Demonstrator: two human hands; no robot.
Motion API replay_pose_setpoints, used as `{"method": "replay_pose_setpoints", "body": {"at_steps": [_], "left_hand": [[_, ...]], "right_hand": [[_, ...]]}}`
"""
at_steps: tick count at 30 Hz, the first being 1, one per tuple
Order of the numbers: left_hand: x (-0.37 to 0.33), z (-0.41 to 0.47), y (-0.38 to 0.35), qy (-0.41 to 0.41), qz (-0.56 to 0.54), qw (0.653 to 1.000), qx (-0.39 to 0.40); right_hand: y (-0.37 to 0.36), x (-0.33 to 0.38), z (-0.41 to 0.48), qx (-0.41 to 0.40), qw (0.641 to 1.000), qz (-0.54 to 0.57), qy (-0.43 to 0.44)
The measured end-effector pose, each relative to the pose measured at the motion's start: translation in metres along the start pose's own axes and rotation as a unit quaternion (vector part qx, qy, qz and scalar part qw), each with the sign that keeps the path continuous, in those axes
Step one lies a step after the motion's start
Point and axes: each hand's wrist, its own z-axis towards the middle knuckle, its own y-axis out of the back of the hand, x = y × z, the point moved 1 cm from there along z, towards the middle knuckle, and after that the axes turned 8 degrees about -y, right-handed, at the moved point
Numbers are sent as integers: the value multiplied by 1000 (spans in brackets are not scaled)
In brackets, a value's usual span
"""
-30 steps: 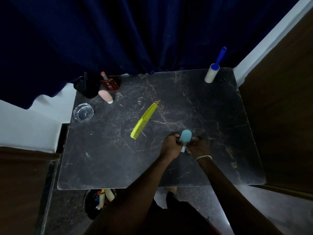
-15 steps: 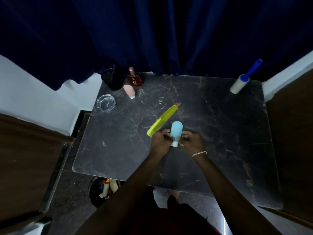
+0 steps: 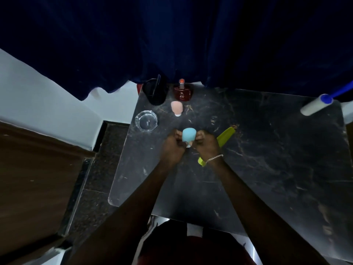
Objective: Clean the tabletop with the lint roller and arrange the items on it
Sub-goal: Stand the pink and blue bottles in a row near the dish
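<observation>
Both hands — left hand (image 3: 172, 148) and right hand (image 3: 207, 147) — clasp a small blue bottle (image 3: 188, 136) between them above the dark tabletop (image 3: 267, 159), while the lint roller (image 3: 316, 105) lies at the far right corner.

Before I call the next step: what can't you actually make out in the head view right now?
- Yellow-green comb: its middle is hidden under the right hand.
- Blue bottle: its lower end is covered by both hands; left hand grip details are unclear.
- Lint roller: its handle is cut off by the right frame edge.
- Red bottle: the label is too small to read.
- Black cup: its contents are too dark to make out.
</observation>
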Motion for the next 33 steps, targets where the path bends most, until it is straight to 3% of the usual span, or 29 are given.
{"method": "replay_pose_setpoints", "body": {"at_steps": [4,16,33], "left_hand": [[9,29,26,-31,61,998,-2],[48,75,49,-47,48,997,35],[60,73,49,-37,70,996,45]], "right_hand": [[-31,29,16,-10,997,-66,26],[-87,40,58,-43,991,-110,57],[-93,25,54,-28,995,-72,56]]}}
